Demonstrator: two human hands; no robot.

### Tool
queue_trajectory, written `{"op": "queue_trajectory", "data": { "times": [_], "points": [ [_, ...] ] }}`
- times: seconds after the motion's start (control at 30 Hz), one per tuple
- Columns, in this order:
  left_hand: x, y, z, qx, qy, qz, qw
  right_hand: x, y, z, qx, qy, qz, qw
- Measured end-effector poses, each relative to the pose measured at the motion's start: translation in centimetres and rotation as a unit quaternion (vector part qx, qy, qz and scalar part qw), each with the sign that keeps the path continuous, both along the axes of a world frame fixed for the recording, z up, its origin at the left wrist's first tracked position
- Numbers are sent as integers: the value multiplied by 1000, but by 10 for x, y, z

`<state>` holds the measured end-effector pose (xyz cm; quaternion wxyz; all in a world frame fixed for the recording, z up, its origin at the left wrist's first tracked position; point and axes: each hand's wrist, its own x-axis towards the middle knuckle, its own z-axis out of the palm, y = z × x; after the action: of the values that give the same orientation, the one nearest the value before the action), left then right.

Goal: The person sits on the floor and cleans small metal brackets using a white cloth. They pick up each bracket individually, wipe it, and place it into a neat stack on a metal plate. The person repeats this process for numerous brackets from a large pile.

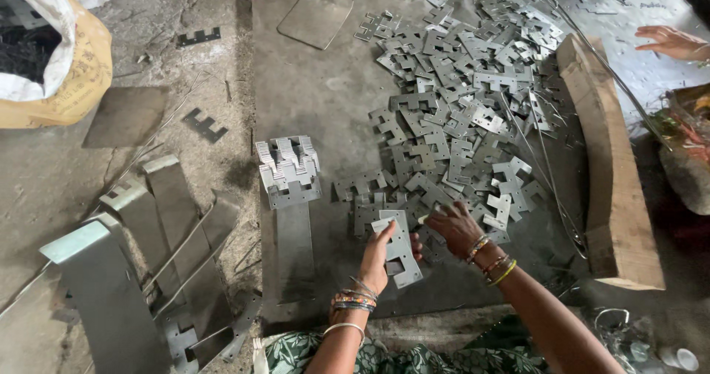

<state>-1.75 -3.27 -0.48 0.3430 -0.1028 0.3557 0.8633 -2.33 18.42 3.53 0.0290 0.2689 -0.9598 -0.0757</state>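
- The left hand [376,259] grips a short stack of notched metal plates [399,250], thumb on one side and fingers wrapped behind, holding it just above the grey sheet [318,100] spread on the floor.
- The right hand [457,226] rests with fingers spread and bent on the near edge of the loose pile of plates [458,100], touching a plate; whether it has closed on one cannot be told.
- Left of the hands, a neat stack of plates [290,170] stands on a flat metal strip [294,248].
- Right of the pile lies a curved wooden block [610,167]; beyond it another person's hand [669,42] reaches in at the far right.
- At far left a sack [63,56], yellow-brown outside with a white lining, stands open; dark material shows inside, too dim to identify.
- Bent metal channels [111,285] lie at near left.
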Motion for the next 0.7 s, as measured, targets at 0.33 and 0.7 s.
{"op": "queue_trajectory", "data": {
  "times": [0.33,0.7],
  "points": [
    [-5,3,-4,-44,6,98,994,4,-2,7,22,-104,-30,994],
    [-5,3,-10,-38,0,89,995,12,-4,15,62,-95,-11,994]
  ]
}}
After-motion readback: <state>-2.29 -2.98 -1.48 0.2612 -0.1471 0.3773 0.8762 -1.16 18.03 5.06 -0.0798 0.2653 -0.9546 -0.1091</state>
